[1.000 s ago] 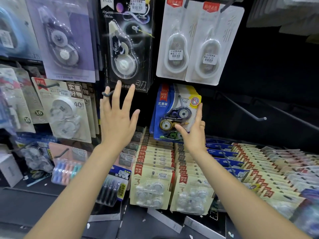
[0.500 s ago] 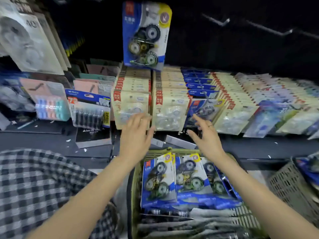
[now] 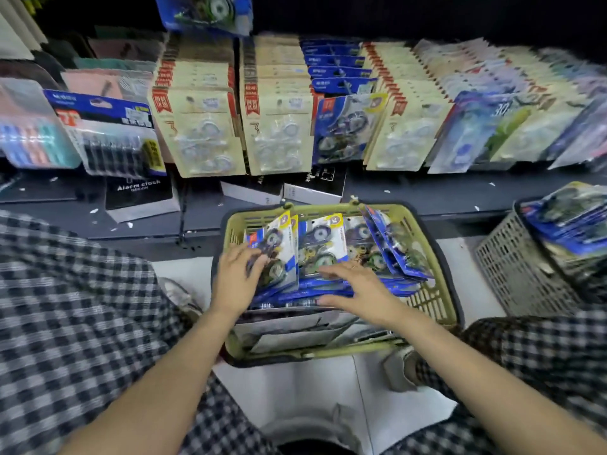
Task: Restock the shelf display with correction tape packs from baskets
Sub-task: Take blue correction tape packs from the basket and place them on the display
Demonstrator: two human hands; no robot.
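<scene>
Green basket (image 3: 437, 257) open-topped — packs (image 3: 323, 244) crowding inside

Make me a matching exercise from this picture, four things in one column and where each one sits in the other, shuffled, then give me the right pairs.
Things:
1. green basket
2. grey basket
3. alarm clock box
4. left hand

Places:
A. far right, by the shelf edge
B. on the leftmost blue pack in the green basket
C. on the dark ledge, under the hanging packs
D. on the floor between the person's knees

Pairs: 1-D, 2-A, 3-C, 4-B
</scene>
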